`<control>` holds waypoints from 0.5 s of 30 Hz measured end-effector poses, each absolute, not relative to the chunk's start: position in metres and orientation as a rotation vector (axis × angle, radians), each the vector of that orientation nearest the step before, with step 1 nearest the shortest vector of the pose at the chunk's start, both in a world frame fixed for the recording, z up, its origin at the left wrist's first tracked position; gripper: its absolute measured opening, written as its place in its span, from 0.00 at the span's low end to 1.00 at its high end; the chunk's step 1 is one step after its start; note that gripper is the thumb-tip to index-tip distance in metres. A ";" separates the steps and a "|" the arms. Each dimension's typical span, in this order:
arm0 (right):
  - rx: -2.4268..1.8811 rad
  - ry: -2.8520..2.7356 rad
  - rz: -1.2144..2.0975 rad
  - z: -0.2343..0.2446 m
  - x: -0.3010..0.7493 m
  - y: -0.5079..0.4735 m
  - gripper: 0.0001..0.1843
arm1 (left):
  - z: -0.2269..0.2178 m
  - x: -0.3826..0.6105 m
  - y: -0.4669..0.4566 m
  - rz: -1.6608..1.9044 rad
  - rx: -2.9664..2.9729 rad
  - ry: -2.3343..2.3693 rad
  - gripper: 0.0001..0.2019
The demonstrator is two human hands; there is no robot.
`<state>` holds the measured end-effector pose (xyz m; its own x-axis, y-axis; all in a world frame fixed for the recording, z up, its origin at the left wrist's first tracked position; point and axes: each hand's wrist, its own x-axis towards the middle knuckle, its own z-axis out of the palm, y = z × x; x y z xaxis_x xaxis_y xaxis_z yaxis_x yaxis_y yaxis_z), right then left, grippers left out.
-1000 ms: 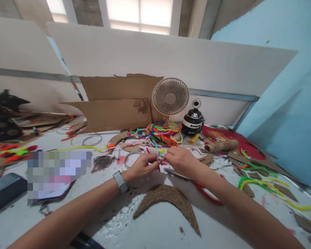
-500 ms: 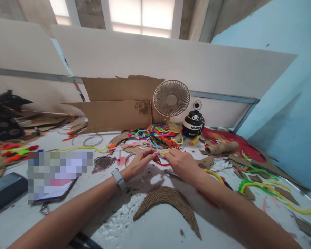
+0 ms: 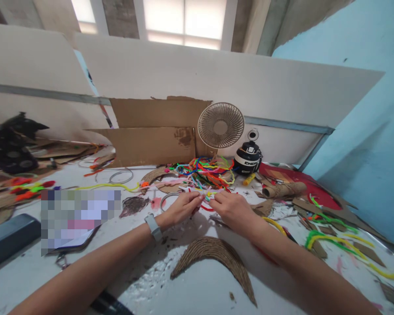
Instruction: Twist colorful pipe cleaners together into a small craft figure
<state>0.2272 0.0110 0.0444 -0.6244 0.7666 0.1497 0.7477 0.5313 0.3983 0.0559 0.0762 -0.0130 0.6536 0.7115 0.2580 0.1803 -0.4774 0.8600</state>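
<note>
1. One heap of coloured strips [image 3: 200,168] straight ahead in the head view, with one fan [image 3: 221,125] and one black bottle [image 3: 247,161] behind, and cardboard [image 3: 154,144] farther left.
2. To the right, one brown roll [image 3: 284,189] and some green and yellow strips [image 3: 335,240]; to the left, one pixelated flat thing [image 3: 80,221] beside one dark case [image 3: 13,240].
3. In the way: right hand over part of a pointed blade [image 3: 216,218], left hand over part of a wire ring [image 3: 162,202].
4. Left hand [image 3: 185,204] reaching in from lower left, watch [image 3: 153,227] on the wrist, thumb and fingertips pinching at small strips [image 3: 209,194].
5. Right hand [image 3: 231,208] back upward, fingers bent, tips pointing left at the same strips; cannot tell whether pinching, thumb hidden.
6. Small strips between both sets of fingertips, just this side of the heap; too small to count.
7. Counted: two hands, two wire rings, one fan, one bottle, one watch, one brown crescent [image 3: 213,251] flat on one white table [image 3: 210,288].
</note>
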 end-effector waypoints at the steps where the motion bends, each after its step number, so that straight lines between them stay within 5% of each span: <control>1: 1.342 2.712 0.668 0.044 0.227 0.011 0.05 | -0.013 0.056 0.076 0.773 2.013 0.696 0.21; 9: 1.532 2.752 0.409 0.040 0.222 0.011 0.08 | -0.019 0.061 0.081 0.872 1.869 0.706 0.20; 12: 1.594 2.799 -0.026 0.044 0.233 0.017 0.08 | -0.019 0.058 0.088 0.974 1.758 0.699 0.20; 15: 1.466 2.718 -0.813 0.053 0.256 0.028 0.14 | -0.017 0.055 0.092 0.987 1.713 0.692 0.20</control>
